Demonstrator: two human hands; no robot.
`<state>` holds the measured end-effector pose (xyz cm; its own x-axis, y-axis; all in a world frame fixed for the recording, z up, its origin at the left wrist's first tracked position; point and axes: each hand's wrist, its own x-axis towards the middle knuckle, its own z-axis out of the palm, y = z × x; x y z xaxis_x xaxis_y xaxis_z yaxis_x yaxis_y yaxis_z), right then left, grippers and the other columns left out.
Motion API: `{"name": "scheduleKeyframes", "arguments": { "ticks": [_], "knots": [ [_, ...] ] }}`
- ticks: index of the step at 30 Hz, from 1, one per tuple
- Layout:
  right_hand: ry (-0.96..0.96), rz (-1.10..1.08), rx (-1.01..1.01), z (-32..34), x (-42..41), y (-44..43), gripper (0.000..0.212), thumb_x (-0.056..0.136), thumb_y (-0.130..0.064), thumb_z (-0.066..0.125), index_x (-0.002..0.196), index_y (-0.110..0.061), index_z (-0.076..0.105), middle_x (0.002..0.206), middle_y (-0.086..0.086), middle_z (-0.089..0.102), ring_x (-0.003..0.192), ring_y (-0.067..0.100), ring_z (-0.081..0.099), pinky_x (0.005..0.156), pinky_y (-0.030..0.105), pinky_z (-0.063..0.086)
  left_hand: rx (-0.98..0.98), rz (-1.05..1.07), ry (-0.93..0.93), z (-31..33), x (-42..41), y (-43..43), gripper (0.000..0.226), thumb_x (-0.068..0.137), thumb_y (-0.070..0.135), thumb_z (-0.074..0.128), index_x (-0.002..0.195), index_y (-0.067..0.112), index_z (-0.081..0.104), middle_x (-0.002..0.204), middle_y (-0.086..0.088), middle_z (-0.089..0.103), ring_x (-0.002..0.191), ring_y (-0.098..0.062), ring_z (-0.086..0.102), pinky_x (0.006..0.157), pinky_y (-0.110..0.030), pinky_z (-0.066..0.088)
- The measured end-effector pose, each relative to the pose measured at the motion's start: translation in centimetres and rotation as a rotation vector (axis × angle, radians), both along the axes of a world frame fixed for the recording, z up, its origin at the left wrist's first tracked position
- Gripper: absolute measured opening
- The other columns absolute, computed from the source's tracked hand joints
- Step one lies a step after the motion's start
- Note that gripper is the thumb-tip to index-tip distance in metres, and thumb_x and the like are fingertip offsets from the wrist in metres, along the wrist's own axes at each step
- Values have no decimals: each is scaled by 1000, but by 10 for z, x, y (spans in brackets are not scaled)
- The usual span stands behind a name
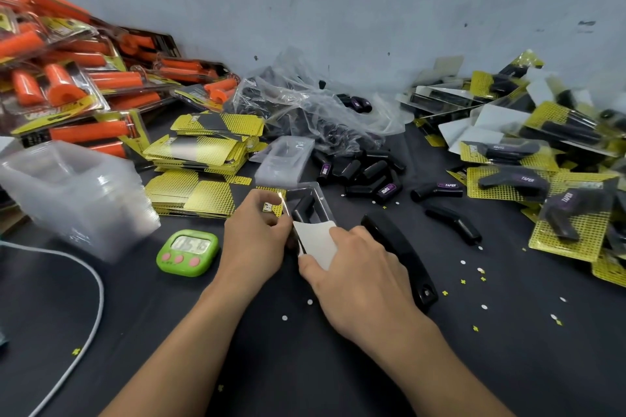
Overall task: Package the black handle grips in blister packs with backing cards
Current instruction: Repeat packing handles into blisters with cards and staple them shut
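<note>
1. where the white backing card (316, 242) and both hands cover it, the near end of the blister pack (320, 195) is hidden; only its far half shows, clear, with a black grip (303, 206) lying inside
2. the left hand (257, 234) has its fingers curled, pinching the left edge of the pack and card; the fingertips are mostly tucked out of sight
3. the right hand (355, 278) pinches the card's near right part between thumb and fingers; the fingers beneath the card cannot be seen
4. the grip's long axis runs from near-left to far-right, its far end pointing toward the loose black grips (359, 173); the pack sits at the centre of the dark counter (508, 332), between the green timer (187, 252) and the black stapler (403, 254); whether it touches the counter cannot be told
5. the timer's digits are blurred; the stapler's left side is partly covered by the right hand
6. the clear bag (305, 105) holds dark shapes that are hard to make out; the finished packs (542, 179) on the right and the orange-grip packs (84, 78) on the left are cut off by the frame edges; the yellow card stack (203, 149) and the empty blister stack (67, 193) lie to the left
</note>
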<state>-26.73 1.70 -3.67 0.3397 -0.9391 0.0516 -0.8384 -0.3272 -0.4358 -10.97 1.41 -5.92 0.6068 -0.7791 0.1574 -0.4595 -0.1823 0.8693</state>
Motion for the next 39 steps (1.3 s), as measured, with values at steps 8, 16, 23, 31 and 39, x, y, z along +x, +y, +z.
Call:
{"name": "scheduleKeyframes", "arguments": {
  "ticks": [8,16,23,31,39],
  "knots": [
    [36,-18,-4,-2,7,0,54,92,-67,47,126,-25,50,116,-1,48,103,30,61,72,37,33,-24,-45,229,-2,8,0,27,84,15,68,103,32,60,67,2,75,54,-8,66,59,-32,54],
    [1,35,44,-6,5,-4,60,89,-64,52,139,-30,42,114,-1,43,103,32,61,73,38,37,-11,-6,236,-4,8,-2,29,80,23,67,107,32,60,68,3,76,59,-6,66,70,-38,59],
    [14,18,24,-8,9,-2,68,90,-60,55,145,-26,38,124,2,46,106,32,62,73,36,36,25,21,62,-1,3,-2,31,85,23,71,115,29,65,66,20,72,63,3,66,66,-18,50],
    [14,56,17,-8,7,-2,69,93,-60,49,151,-24,34,129,1,46,110,31,60,75,37,34,-23,14,-69,0,-4,0,51,85,18,72,136,19,66,61,26,67,70,15,60,70,6,34],
    [27,39,24,-8,11,1,64,96,-60,45,148,-24,35,130,1,50,112,30,61,75,38,34,-48,44,12,-3,-2,0,53,84,16,71,134,29,62,70,27,69,68,8,65,63,-4,43]
  ]
}}
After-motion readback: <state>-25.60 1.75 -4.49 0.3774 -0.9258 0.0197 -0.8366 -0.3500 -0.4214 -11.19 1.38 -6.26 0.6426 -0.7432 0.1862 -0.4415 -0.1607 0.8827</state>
